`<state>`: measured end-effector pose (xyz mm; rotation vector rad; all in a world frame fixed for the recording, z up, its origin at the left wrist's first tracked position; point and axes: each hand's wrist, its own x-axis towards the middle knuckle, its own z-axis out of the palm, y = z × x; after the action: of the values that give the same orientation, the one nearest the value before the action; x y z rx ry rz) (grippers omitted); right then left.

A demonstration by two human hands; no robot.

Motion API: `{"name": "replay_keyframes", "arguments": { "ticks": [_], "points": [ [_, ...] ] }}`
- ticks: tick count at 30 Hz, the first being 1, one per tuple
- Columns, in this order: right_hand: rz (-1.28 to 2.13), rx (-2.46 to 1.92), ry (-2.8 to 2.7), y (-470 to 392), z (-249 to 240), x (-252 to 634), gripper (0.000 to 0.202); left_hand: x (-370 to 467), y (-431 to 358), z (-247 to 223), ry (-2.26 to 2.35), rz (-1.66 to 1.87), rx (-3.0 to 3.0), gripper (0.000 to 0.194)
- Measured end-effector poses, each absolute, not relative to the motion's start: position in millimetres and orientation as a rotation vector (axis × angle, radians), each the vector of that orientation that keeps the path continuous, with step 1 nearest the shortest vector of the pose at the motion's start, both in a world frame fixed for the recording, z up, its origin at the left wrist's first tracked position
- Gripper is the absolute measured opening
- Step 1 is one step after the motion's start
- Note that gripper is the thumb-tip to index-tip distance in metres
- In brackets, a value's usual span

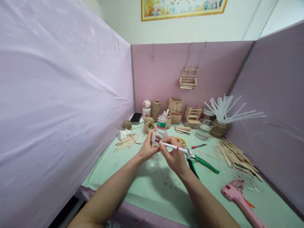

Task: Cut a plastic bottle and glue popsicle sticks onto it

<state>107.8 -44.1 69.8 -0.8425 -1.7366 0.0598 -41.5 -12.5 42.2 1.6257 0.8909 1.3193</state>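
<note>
My left hand is closed around a clear plastic container, its exact shape partly hidden by my fingers. A small white patch like a label shows by my left fingertips. In my right hand is a white pen with a red band, pinched between the fingers, its tip pointing left at the container. Just right of that hand lie green-handled pliers and yellow-handled scissors, partly covered. Behind the hands stands a jar with a green label.
A pink glue gun lies front right, near loose wooden sticks. White glue sticks stand in a wrapped pot beside a clear cup. Twine, a phone and more sticks lie at left.
</note>
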Motion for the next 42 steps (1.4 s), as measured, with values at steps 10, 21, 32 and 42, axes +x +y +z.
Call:
{"name": "replay_keyframes", "arguments": {
  "ticks": [10,21,32,42],
  "points": [
    [0.081,-0.901,-1.696,-41,68,117,0.014,-45,-10,42,0.864,1.340,1.625,0.070],
    [0.093,-0.970,-1.647,-35,63,128,0.019,-47,-6,36,0.823,1.339,1.590,0.070],
    [0.139,-0.939,-1.400,-31,65,147,0.013,-48,-5,38,0.716,1.313,1.275,0.069],
    [-0.288,-0.709,-1.936,-28,61,139,0.015,-44,-10,43,0.670,1.275,1.141,0.070]
  ]
}}
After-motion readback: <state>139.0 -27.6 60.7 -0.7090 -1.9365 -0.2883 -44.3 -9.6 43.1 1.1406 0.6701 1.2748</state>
